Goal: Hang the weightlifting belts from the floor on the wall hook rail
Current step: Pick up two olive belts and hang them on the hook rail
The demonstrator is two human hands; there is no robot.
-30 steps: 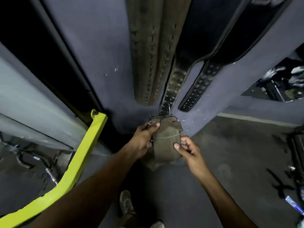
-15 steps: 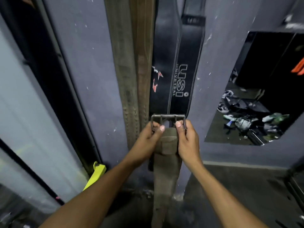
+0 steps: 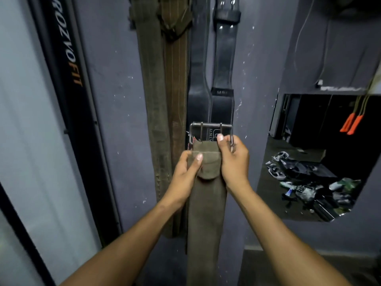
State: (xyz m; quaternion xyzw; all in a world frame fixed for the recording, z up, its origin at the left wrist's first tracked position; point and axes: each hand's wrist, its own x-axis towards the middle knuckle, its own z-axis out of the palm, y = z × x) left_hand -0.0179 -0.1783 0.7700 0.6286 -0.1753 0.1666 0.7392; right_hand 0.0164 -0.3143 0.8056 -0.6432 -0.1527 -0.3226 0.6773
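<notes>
Both our hands held the olive belt (image 3: 206, 203) up at the centre of the frame. Our left hand (image 3: 183, 178) gripped the belt's left edge just under the folded end, thumb pressed on the front of the fold. Our right hand (image 3: 234, 159) sat a little higher on the right edge, fingers curled round the belt's top and the right side of the metal buckle (image 3: 210, 126), thumb lying over the fabric. The buckle stood upright above the hands, its two prongs vertical, in front of the black belt (image 3: 208, 96) on the wall (image 3: 115, 100). The olive belt hung straight down from our grip, between our forearms, to the bottom of the frame.

Two brown belts (image 3: 162, 100) hung side by side on the grey wall at upper centre, just left of the black one, with their tops at the upper edge of the frame; we could not see the hook rail itself. A dark vertical post (image 3: 68, 83) with lettering ran down the left of the frame. At the right, a mirror (image 3: 305, 162) showed a dark floor strewn with gear, and two orange handles (image 3: 351, 124) hung at its upper right corner.
</notes>
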